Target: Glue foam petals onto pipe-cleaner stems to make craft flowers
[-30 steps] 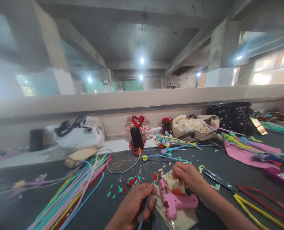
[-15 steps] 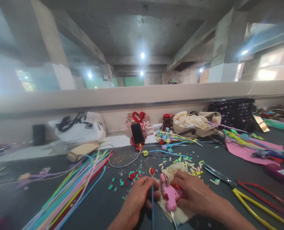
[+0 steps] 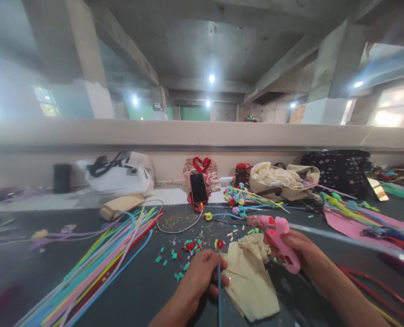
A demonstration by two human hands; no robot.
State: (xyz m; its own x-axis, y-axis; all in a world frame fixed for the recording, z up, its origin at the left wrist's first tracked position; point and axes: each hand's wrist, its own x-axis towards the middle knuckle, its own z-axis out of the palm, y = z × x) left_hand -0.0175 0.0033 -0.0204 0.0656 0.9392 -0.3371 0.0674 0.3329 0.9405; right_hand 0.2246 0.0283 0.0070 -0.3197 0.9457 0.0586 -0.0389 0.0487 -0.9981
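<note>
Between the fingers of my left hand [image 3: 205, 277] stands a blue pipe cleaner stem [image 3: 219, 295], with a small red and yellow flower head [image 3: 219, 245] at its top. My right hand [image 3: 295, 250] is wrapped round the handle of a pink hot glue gun [image 3: 278, 236], raised over the table with its nozzle pointing left. A clear glue stick [image 3: 338, 235] trails from the gun's back to the right. Below the gun lies a folded cream cloth [image 3: 251, 284], stained near its far end. Red and green cut bits [image 3: 191, 246] are scattered just beyond my left hand.
Long coloured pipe cleaners [image 3: 102, 268] lie in a bundle at left. Finished small flowers [image 3: 237, 197] are heaped at the back, near a phone [image 3: 198, 188] on a cable. Red-handled scissors [image 3: 382, 286], partly behind my right arm, lie at right. Bags [image 3: 120, 175] line the wall.
My right hand has lifted the glue gun off the cloth and turned it so its nozzle points left. The left hand stays nearly in place with the stem. The view has shifted slightly.
</note>
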